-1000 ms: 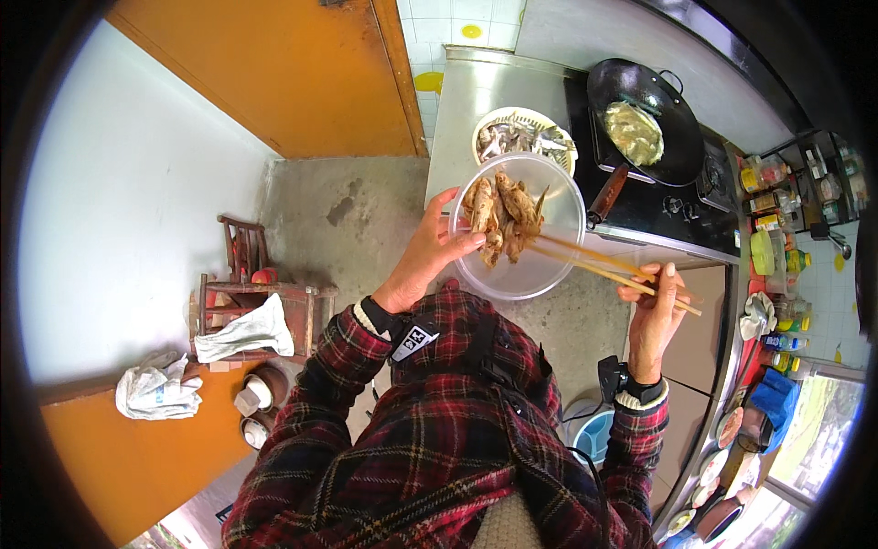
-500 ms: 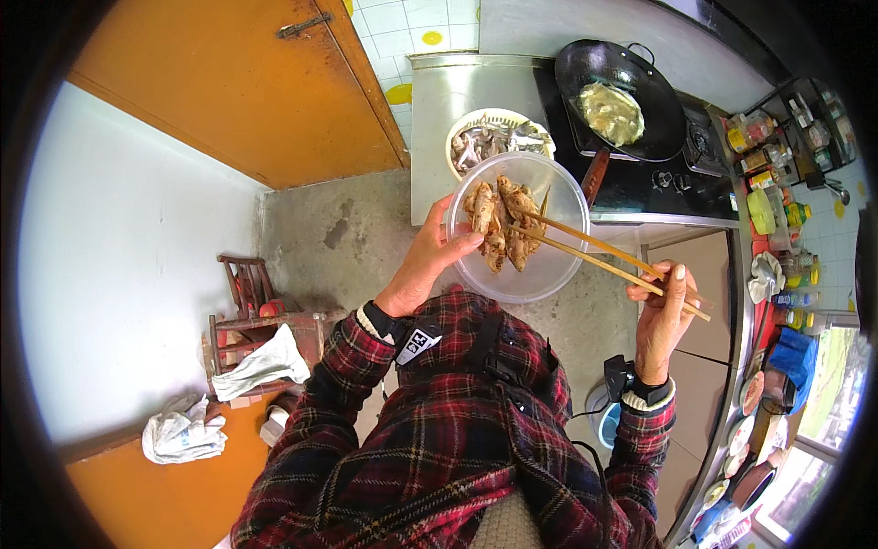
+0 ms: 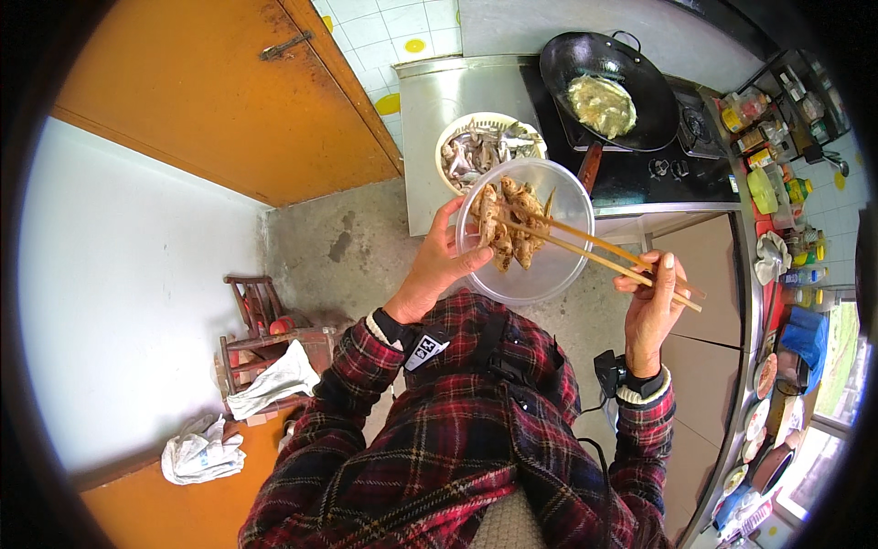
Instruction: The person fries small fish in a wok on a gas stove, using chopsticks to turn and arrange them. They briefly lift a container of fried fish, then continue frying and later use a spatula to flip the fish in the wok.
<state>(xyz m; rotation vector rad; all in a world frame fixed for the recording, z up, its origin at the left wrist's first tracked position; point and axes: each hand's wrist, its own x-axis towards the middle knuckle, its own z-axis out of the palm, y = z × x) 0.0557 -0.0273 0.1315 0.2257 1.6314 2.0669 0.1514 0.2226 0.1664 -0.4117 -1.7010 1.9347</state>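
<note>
My left hand (image 3: 441, 263) grips the rim of a clear plastic bowl (image 3: 558, 279), thumb over the edge, holding it up in front of my body. Several browned fried fish (image 3: 523, 247) lie inside, toward the bowl's left and middle. In my right hand (image 3: 654, 306) is a pair of wooden chopsticks (image 3: 599, 254), their tips down among the fish. Just beyond the bowl, a cream basket (image 3: 444, 146) of raw silvery fish (image 3: 480, 151) stands on the steel counter. A black wok (image 3: 654, 114) sits on the stove with pale fish (image 3: 602, 106) frying in it.
The wok's wooden handle (image 3: 591, 166) points toward me, close to the bowl's far right edge. Bottles and jars (image 3: 805, 274) line the counter on the right. A wooden chair (image 3: 265, 343) with a white cloth stands at the left, near an orange door (image 3: 201, 101).
The bowl has shifted slightly right and down in the view, and the chopsticks have moved with it, tips still at the fish. The surroundings have shifted a little as my head moved.
</note>
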